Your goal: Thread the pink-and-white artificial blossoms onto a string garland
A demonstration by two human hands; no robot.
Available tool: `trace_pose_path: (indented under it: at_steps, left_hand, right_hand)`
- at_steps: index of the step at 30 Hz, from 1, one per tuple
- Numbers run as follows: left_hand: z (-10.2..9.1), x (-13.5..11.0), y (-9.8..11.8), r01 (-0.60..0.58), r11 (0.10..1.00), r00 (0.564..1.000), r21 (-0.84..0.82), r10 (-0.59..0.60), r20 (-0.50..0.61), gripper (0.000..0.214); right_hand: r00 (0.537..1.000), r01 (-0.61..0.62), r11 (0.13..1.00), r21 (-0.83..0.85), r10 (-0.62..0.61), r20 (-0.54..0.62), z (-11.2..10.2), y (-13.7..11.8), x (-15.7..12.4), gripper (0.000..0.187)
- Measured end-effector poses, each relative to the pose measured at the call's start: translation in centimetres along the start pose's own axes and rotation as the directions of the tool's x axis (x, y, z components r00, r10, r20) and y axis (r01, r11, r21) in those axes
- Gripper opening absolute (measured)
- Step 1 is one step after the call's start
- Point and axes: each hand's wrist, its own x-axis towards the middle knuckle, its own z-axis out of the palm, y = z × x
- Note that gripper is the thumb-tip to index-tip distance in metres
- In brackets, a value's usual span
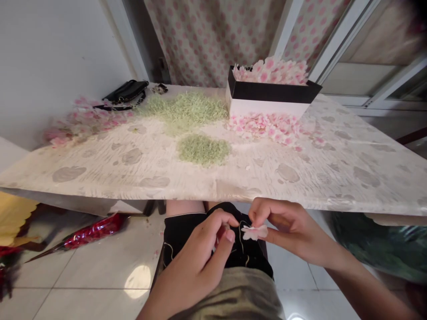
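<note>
Both my hands are below the table's front edge, over my lap. My right hand pinches a small pale pink fabric flower between thumb and fingers. My left hand is closed in a pinch just left of the flower, its fingertips near a thin pale stem piece that I can barely make out. On the table lie a small heap of green stems, a larger green heap and loose pink flowers.
A table with a patterned plastic cover spans the view. A black-and-white box full of pink flowers stands at the back. Finished pink sprigs and a black bag lie at the left. Red wrapping lies on the tiled floor.
</note>
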Motion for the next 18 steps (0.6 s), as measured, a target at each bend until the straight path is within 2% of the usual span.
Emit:
trace_pose_path:
  at_steps: [3, 7, 12, 15, 18]
  left_hand:
    - [0.2, 0.2, 0.0, -0.048, 0.999, 0.999, -0.020, 0.048, -0.004, 0.011]
    - [0.7, 0.3, -0.4, -0.064, 0.981, 0.998, -0.181, 0.059, -0.032, 0.010]
    - [1.2, 0.0, -0.8, -0.032, 0.937, 0.999, -0.347, 0.017, -0.046, 0.012]
    - [1.3, -0.2, -0.8, -0.026, 0.952, 0.999, -0.304, 0.010, -0.052, 0.011]
    - [1.4, -0.3, -0.6, -0.069, 0.969, 0.997, -0.239, 0.056, -0.061, 0.011]
  right_hand:
    - [0.993, 0.057, 0.996, 0.067, -0.063, 0.098, -0.2, 0.4, -0.2, 0.009]
    - [0.973, 0.116, 0.984, 0.133, -0.140, 0.185, 0.2, 0.7, -0.3, 0.012]
    - [0.975, 0.168, 0.949, 0.267, -0.200, 0.096, 1.2, 1.2, -0.5, 0.022]
    - [0.977, 0.177, 0.916, 0.360, -0.209, 0.052, 1.3, 1.6, -0.5, 0.022]
    - [0.978, 0.170, 0.907, 0.386, -0.204, 0.049, 1.2, 1.9, -0.6, 0.016]
